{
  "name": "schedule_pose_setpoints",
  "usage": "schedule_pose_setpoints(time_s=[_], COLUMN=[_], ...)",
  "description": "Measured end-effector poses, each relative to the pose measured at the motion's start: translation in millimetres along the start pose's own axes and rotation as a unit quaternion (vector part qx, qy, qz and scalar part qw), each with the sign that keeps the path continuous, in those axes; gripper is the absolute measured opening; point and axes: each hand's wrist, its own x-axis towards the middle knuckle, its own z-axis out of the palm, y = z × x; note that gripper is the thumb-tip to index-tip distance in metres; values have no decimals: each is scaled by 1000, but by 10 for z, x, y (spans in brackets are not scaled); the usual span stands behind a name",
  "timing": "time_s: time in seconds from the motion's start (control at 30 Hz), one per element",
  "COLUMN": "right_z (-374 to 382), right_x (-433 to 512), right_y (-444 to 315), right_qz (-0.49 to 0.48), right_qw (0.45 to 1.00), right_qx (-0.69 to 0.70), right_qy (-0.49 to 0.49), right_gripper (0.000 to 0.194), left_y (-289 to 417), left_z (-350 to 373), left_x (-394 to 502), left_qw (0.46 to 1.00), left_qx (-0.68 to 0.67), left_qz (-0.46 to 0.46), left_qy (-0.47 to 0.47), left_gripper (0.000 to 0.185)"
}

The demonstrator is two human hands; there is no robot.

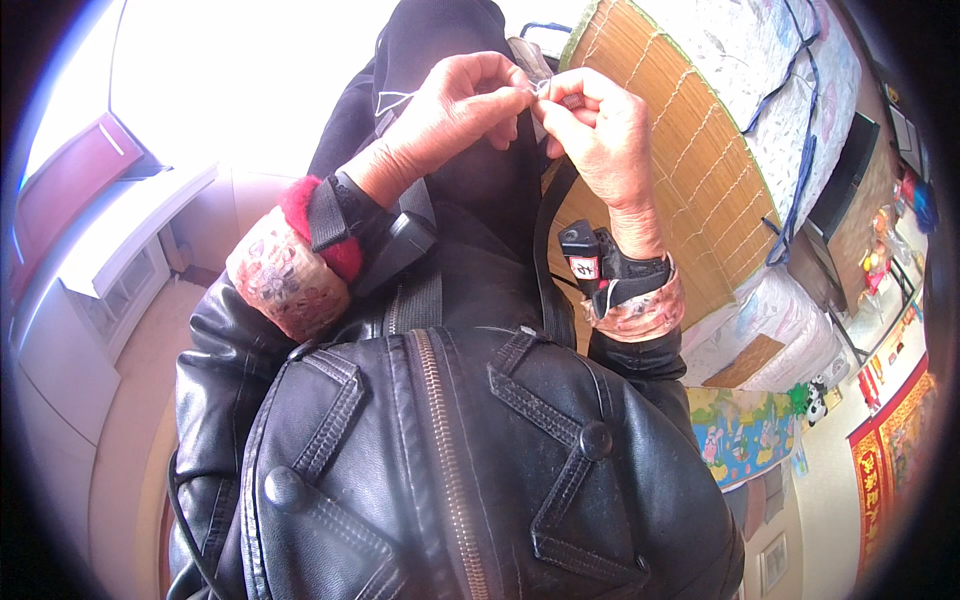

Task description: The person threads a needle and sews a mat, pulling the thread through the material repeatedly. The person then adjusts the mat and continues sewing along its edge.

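My left hand (466,101) and my right hand (600,131) meet over my lap, at the top of the view. Their thumbs and forefingers pinch a thin white thread (536,88), which is looped or knotted between the fingertips. The fingers hide most of it. A white loop (397,93) sticks out behind my left wrist, over the black trousers (442,45); whether it belongs to the same thread I cannot tell. Black devices are strapped around both wrists, the right device (581,251) bearing a label.
A black leather jacket (525,465) covers my chest. To the right lies a bamboo mat (675,150) with green edging, on patterned bedding (750,67) with blue ties. A white cabinet (120,300) stands on the left. A panda toy (816,401) sits at the right.
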Motion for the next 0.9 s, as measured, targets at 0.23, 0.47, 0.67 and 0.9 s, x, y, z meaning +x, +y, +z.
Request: schedule_pose_setpoints(time_s=[0.23, 0.47, 0.67, 0.9], right_z=[-7, 3, 23, 11], right_x=[-4, -7, 2, 20], right_y=[-21, -45, -20, -13], right_qz=[7, 2, -5, -25], right_qw=[999, 999, 1000, 999], right_qx=[48, 39, 9, -3], right_qy=[8, 14, 11, 19], right_gripper=[2, 2, 2, 3], left_y=[-36, -21, -18, -3], left_z=[-1, -3, -20, -17], left_x=[18, 5, 27, 34], left_qw=[1000, 999, 1000, 1000], left_qx=[-6, -37, -19, 16], left_qz=[-2, 2, 4, 7], left_qy=[4, 2, 3, 10], left_gripper=[20, 20, 20, 17])
